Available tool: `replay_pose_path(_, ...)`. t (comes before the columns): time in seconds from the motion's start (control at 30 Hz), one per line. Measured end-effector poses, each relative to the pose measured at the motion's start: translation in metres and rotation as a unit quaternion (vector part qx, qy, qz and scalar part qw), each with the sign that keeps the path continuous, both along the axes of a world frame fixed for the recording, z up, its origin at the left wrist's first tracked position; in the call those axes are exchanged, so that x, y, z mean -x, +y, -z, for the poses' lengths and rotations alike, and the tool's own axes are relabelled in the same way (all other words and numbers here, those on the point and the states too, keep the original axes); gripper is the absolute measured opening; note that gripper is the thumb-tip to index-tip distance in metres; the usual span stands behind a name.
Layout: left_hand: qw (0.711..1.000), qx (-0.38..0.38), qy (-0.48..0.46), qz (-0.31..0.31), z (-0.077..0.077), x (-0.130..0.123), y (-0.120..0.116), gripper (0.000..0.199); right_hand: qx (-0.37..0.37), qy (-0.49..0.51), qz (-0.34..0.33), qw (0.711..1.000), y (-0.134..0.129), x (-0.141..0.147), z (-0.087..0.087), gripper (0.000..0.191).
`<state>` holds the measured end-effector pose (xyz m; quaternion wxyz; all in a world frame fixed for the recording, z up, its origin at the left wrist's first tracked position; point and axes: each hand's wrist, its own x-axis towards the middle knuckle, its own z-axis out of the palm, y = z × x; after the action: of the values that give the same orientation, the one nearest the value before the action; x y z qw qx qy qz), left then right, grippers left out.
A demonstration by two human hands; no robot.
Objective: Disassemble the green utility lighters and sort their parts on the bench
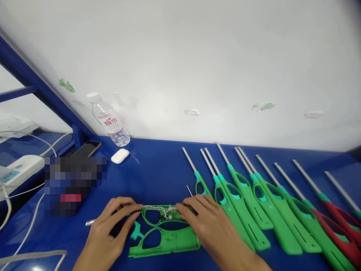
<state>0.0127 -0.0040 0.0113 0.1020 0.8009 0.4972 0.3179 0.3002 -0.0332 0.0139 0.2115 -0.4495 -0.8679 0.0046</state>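
Note:
Two green lighter shell halves lie on the blue table between my hands. The upper half (176,214) holds thin white wires and small parts; the lower half (166,241) lies in front of it, open side up. My left hand (108,229) pinches the left end of the upper half, with a metal tube end (89,223) showing beyond it. My right hand (207,222) has its fingers closed on the right part of the same half, at a small part by the wires. A loose teal trigger piece (137,230) lies by my left fingertips.
Several green lighters (237,203) and some red ones (335,222) line the right side. A thin metal rod shows above my right hand. Behind stand a water bottle (111,122) and a white case (120,156). A phone (87,148), a blurred dark object (73,184), cables and a power strip (24,171) are left.

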Motion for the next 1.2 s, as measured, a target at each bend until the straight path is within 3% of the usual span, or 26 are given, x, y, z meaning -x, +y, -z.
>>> replay_pose_path(0.53, 0.999, 0.006, -0.002, 0.033, 0.011, 0.007, -0.002, 0.023, -0.007, 0.0, 0.003, 1.0, 0.001, -0.001, -0.001, 0.063)
replay_pose_path(1.2, 1.0, -0.003, 0.018, 0.013, 0.006, 0.0, -0.004, 0.02, 0.008, 0.035, -0.01, 0.999, -0.001, -0.004, -0.01, 0.059)
